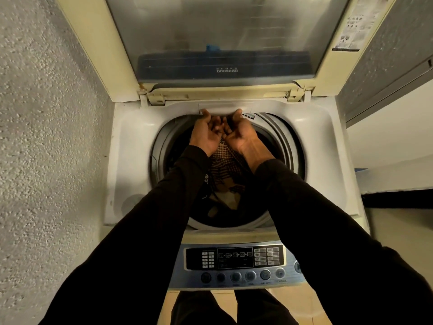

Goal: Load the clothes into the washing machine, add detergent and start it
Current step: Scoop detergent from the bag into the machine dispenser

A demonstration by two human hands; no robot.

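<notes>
Clothes (pixel 225 177): soft, light, limp heap inside washing machine (pixel 131 137) drum, best gathered by the bunched folds; left hand (pixel 206 132) and right hand (pixel 239 134) above, palms up, seemingly relaxed and empty, though blurred.

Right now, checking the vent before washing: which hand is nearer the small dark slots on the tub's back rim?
Right. The right hand has its thumb tip just beside the slots; the left hand sits farther off, on the right hand's other side.
</notes>
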